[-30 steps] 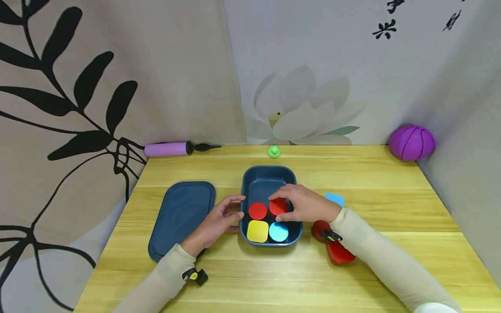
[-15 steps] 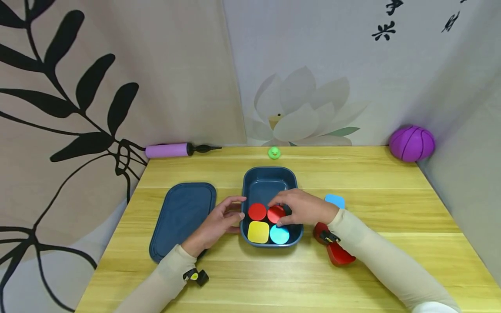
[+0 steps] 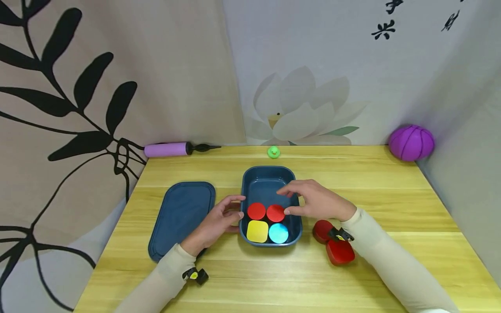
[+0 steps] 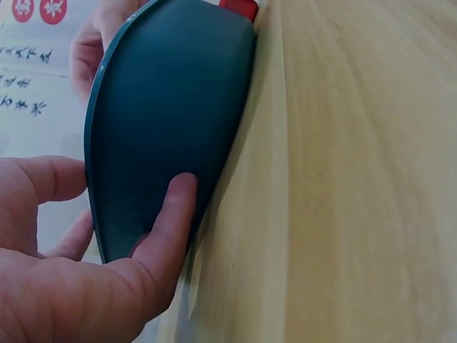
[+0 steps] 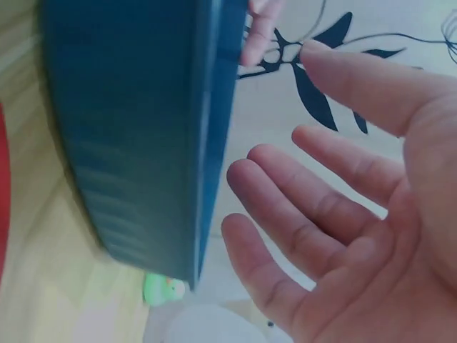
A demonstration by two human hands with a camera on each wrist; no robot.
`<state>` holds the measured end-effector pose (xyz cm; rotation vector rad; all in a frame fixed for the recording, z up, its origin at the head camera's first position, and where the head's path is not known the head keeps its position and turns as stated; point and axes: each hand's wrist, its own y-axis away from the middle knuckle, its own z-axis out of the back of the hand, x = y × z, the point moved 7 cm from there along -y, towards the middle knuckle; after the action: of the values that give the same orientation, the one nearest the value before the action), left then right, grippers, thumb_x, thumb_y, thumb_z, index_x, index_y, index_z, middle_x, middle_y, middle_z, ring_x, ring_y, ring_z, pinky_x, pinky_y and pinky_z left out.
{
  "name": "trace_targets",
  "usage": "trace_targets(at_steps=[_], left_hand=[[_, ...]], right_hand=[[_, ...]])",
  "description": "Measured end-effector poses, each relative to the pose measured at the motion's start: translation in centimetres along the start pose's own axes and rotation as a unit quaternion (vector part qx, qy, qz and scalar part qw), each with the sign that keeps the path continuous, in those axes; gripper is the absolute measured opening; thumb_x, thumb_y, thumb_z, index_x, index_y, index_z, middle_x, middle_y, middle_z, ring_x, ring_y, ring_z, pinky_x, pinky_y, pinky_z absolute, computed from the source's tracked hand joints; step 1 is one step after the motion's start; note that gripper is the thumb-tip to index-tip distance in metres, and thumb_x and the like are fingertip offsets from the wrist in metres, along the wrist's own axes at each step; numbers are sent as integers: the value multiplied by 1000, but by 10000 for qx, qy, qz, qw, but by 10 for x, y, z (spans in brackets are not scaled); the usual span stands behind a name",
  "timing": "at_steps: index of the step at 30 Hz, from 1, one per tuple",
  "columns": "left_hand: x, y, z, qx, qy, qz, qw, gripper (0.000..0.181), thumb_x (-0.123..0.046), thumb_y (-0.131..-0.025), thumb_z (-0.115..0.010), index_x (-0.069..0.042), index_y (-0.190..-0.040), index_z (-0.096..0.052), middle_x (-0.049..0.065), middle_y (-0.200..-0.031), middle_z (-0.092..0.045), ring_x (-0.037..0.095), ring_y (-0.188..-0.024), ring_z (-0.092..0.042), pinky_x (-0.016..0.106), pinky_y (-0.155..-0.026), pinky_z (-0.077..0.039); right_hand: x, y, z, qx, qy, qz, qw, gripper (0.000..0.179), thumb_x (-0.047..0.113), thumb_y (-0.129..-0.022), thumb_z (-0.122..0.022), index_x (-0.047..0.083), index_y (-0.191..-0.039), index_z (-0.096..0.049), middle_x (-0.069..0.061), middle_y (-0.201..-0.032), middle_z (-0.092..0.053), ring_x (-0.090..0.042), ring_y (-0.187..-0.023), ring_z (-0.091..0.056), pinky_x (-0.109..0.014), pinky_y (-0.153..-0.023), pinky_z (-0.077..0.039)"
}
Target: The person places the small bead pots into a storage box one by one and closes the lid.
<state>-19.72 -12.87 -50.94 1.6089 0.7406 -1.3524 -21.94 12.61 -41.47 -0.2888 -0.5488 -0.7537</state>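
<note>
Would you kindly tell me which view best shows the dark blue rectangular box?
The head view: it shows the dark blue rectangular box from above, interior included. Each wrist view shows mainly its outer wall and rim.

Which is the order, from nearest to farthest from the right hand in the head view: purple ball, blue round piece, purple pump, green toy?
1. Blue round piece: near right corner of the box.
2. Green toy: middle of the far edge of the table.
3. Purple ball: far right.
4. Purple pump: far left.
</note>
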Motion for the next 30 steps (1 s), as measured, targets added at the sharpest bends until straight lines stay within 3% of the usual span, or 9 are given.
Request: trace_targets(at_steps=[9,16,21,26,30], left_hand=[[0,0,0,-18,-44,-10,10000,58,-20,-107,-64,-14,-160,-42,21,-155,-46,25,-122,-62,45,-93,-63],[0,0,0,-8,-1,-20,10000,57,-19,-107,-64,-15,-159,-42,22,-155,-45,26,-121,-62,45,-93,-63],[-1,0,1,2,-7,-26,10000,57,-20,-106,-64,-15,-159,-43,22,-155,-45,25,-121,-62,46,-93,-63],[0,0,1,20,21,-1,10000,58,-20,-106,-64,-15,-159,-42,22,-155,-45,26,-122,-62,46,-94,-63],[1,0,1,2,49,7,10000,58,-20,-106,-64,-14,-160,-41,22,-155,-45,26,-121,-61,47,-94,-63]], right_hand=[[-14,39,26,-994,-75,-140,9949,41,31,-94,-82,20,-132,-72,7,-122,-74,-10,-104,-69,-40,-88,-61],[-35,74,26,-1546,-423,-224,9868,30,22,-97,-79,24,-127,-73,12,-115,-74,-12,-100,-71,-34,-86,-62],[-50,99,15,-1602,-619,-361,9845,30,20,-96,-81,25,-124,-73,9,-113,-75,-10,-96,-72,-33,-85,-62],[-59,120,2,-1385,-790,-576,9855,36,24,-93,-84,26,-127,-71,0,-119,-76,-19,-106,-72,-32,-89,-61],[-61,135,-7,-1141,-907,-705,9868,44,26,-89,-88,22,-130,-71,1,-124,-75,-19,-109,-71,-33,-89,-61]])
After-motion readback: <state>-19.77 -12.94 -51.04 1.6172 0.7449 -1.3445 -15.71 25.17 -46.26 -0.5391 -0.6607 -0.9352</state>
